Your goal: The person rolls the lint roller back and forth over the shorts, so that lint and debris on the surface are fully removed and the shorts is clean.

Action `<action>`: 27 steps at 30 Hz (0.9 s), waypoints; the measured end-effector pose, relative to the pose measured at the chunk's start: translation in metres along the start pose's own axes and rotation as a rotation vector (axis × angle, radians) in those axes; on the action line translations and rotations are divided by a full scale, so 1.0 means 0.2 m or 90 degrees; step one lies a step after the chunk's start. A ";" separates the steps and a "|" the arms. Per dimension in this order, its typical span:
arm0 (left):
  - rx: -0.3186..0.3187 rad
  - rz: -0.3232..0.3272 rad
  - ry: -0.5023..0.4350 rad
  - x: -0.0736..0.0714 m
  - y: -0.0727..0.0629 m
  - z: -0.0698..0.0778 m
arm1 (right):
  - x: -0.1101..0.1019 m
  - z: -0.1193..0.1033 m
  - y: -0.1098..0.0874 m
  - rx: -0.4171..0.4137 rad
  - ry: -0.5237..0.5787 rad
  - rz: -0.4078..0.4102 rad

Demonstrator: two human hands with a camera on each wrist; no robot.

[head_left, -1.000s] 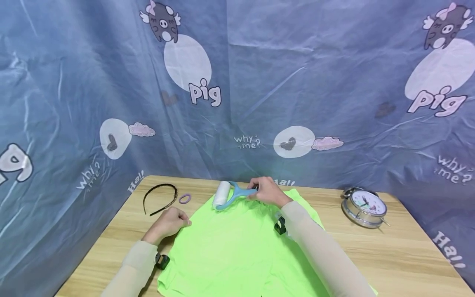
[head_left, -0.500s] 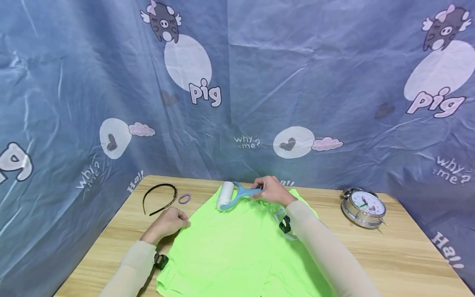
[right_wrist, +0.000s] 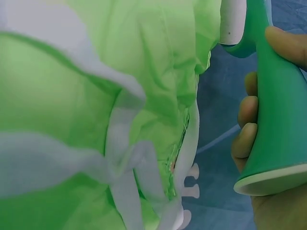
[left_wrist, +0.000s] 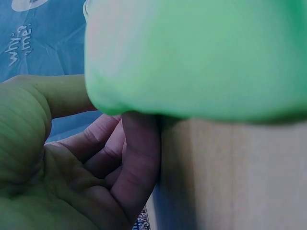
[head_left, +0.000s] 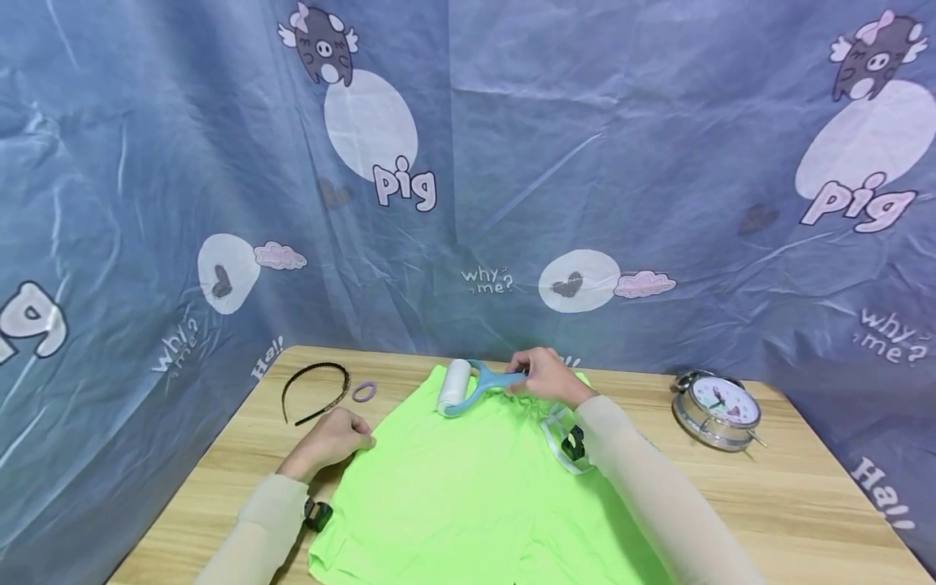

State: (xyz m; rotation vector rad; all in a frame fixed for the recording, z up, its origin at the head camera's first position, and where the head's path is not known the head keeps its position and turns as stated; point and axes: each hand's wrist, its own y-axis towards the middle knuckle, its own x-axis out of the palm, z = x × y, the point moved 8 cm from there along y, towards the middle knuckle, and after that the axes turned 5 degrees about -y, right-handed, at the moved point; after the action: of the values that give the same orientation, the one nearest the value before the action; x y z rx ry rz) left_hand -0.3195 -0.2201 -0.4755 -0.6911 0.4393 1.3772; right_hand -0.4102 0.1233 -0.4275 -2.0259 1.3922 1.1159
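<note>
Bright green shorts (head_left: 446,479) with a white drawstring (right_wrist: 122,115) lie spread on the wooden table. A lint roller (head_left: 455,387) with a white roll and a blue Y-shaped handle lies across the upper part of the shorts, close to the gathered waistband. The handle is gripped by my right hand (head_left: 548,380), fingers wrapped round it in the right wrist view. At the left edge of the shorts, my left hand (head_left: 335,439) pinches the fabric; the cloth hides its fingertips in the left wrist view.
A dark headband (head_left: 348,378) and a purple ring-shaped band (head_left: 364,392) lie at the back left of the table (head_left: 219,463). At the right stands a silver alarm clock (head_left: 720,410). A blue printed curtain (head_left: 468,203) hangs behind the table.
My right hand has moved steadily right with the lint roller over the top of the shorts, and more of the white drawstring shows. My left hand has stayed in place.
</note>
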 end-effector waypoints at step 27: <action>0.015 -0.005 -0.004 0.00 0.00 0.00 | -0.06 0.05 -0.05 -0.013 0.003 0.018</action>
State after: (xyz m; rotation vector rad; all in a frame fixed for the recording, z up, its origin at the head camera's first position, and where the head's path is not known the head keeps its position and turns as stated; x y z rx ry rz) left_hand -0.3192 -0.2196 -0.4746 -0.6690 0.4466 1.3638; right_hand -0.4070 0.1416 -0.4249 -2.0312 1.4209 1.1425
